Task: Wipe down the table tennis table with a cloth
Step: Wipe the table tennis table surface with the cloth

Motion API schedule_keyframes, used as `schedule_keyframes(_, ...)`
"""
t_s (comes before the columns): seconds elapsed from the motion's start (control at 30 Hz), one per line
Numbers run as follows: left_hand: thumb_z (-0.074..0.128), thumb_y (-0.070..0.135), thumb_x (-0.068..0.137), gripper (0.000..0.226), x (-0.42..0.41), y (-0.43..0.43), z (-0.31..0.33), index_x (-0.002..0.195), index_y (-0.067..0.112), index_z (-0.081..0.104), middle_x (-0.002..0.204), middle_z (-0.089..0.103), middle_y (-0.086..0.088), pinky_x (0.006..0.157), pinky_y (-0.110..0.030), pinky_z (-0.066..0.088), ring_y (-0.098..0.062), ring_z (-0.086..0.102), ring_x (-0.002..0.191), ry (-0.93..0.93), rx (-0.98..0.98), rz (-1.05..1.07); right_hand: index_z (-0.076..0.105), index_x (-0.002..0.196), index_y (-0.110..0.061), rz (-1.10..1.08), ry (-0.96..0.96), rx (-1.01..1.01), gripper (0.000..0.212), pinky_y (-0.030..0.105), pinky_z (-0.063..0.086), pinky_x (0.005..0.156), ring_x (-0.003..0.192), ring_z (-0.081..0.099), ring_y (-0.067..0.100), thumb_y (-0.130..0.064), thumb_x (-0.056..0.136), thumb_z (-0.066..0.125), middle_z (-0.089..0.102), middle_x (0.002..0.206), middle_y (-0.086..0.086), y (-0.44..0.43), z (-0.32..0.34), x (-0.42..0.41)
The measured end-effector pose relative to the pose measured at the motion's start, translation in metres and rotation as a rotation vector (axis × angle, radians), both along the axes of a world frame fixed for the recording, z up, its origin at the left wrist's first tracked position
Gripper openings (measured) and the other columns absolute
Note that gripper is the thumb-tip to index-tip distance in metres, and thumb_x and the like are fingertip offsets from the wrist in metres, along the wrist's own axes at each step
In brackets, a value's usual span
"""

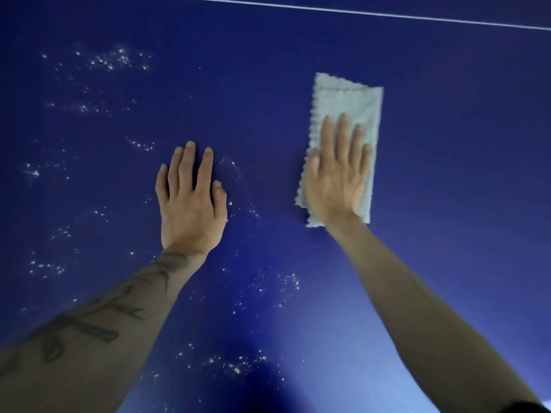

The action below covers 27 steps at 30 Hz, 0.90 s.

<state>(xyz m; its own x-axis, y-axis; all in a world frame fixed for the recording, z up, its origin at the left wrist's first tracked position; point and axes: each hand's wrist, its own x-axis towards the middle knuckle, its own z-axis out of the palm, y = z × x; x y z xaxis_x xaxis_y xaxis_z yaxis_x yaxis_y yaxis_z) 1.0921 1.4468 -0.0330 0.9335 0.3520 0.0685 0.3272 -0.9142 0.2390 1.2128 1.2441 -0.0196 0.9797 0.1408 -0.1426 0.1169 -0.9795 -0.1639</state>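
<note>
Filling the view, a smooth, matte dark-blue table tennis table (447,174) carries one thin white line (357,11) and scattered white specks (113,59). A pale, fuzzy, folded rectangular cloth (347,98) lies under the right hand (335,180), fingers straight, pressing. The left hand (190,204) rests flat, fingers straight, gripping nothing.

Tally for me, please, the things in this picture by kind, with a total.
hands: 2, the left hand and the right hand
cloth: 1
table: 1
white line on the table: 1
Total: 5
</note>
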Motion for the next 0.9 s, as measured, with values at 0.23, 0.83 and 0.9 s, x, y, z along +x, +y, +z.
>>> schedule_keyframes(0.23, 0.032, 0.030, 0.112, 0.054, -0.002, 0.001, -0.001, 0.163, 0.013, 0.034, 0.172, 0.026, -0.013, 0.132, -0.050, 0.012, -0.031, 0.021, 0.160, -0.005, -0.009, -0.007, 0.020, 0.171, -0.028, 0.437, 0.006, -0.016, 0.064, 0.052, 0.011, 0.133, 0.165, 0.011, 0.029, -0.036, 0.108, 0.030, 0.014, 0.179, 0.001, -0.030, -0.007, -0.085)
schedule_keyframes(0.83, 0.036, 0.032, 0.111, 0.055, -0.125, -0.016, 0.003, 0.162, 0.013, 0.037, 0.171, 0.028, -0.014, 0.129, -0.055, 0.020, -0.034, 0.025, 0.159, 0.042, -0.034, -0.043, 0.006, 0.172, -0.031, 0.110, 0.048, -0.062, 0.063, 0.051, 0.006, 0.133, 0.166, 0.000, 0.025, -0.042, 0.110, 0.016, 0.001, 0.180, -0.002, -0.038, 0.006, -0.105)
schedule_keyframes(0.9, 0.036, 0.032, 0.111, 0.055, -0.127, -0.017, -0.002, 0.163, 0.012, 0.035, 0.171, 0.028, -0.015, 0.130, -0.053, 0.017, -0.034, 0.024, 0.159, 0.033, 0.007, -0.059, 0.001, 0.172, -0.029, -0.012, 0.054, -0.014, 0.064, 0.051, -0.001, 0.133, 0.166, -0.008, 0.026, -0.042, 0.110, 0.012, -0.007, 0.180, -0.001, -0.007, 0.006, -0.098)
